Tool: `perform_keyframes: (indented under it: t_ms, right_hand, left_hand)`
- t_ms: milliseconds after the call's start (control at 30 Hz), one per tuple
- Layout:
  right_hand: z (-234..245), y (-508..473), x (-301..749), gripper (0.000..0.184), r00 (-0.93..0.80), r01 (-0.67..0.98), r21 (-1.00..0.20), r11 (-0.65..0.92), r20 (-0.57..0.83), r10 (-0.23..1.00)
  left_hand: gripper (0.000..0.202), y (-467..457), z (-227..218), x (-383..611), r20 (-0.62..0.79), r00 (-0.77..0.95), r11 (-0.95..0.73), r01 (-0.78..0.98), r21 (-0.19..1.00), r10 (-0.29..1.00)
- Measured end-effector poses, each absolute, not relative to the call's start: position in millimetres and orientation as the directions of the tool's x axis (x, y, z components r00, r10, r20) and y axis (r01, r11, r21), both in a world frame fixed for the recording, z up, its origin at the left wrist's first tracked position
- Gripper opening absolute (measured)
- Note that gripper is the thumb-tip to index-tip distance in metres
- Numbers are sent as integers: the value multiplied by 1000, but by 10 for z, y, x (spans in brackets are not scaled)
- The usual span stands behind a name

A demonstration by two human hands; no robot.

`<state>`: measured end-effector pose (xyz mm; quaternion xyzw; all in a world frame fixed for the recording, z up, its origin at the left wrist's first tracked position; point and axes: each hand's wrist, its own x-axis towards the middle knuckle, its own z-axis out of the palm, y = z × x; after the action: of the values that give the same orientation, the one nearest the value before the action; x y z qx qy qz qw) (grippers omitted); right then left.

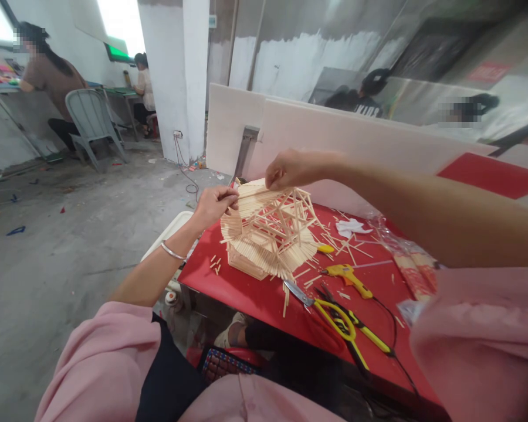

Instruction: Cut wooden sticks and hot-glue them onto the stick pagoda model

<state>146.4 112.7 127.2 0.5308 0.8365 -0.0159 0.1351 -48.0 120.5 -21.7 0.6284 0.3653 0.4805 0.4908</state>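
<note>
A model building made of thin wooden sticks stands on the red table, part open lattice and part covered with rows of sticks laid side by side. On its upper slope, a row of sticks forms a flat panel. My left hand is closed at the panel's left edge, fingers pinching the end of a wooden stick. From above, my right hand reaches down with its fingers pinched on a stick near the panel's right end. The fingertips partly hide what each hand grips.
On the red table lie a yellow glue gun with its cord, yellow-handled scissors, pliers, loose sticks and white tissue. Bagged sticks lie at right. White boards stand behind. Several people sit farther off.
</note>
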Motion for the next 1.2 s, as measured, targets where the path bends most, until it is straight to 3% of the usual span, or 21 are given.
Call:
perform_keyframes:
  t_ms: [367, 800, 1033, 1200]
  right_hand:
    - [1288, 1112, 1428, 16, -388, 897, 121, 425, -246, 888]
    - [1371, 1108, 1427, 20, -346, 902, 160, 402, -291, 892]
    - [1362, 1145, 1450, 12, -371, 908, 103, 406, -248, 895]
    - [1418, 1194, 1432, 16, -321, 933, 74, 351, -267, 909]
  left_hand:
    - [13, 1238, -308, -484, 397, 284, -429, 60, 901, 873]
    - [11, 1236, -296, -474, 382, 260, -409, 56, 911, 887]
    - [10, 1249, -313, -484, 388, 257, -413, 47, 910, 885]
    - [10, 1251, -306, -492, 379, 259, -408, 65, 911, 888]
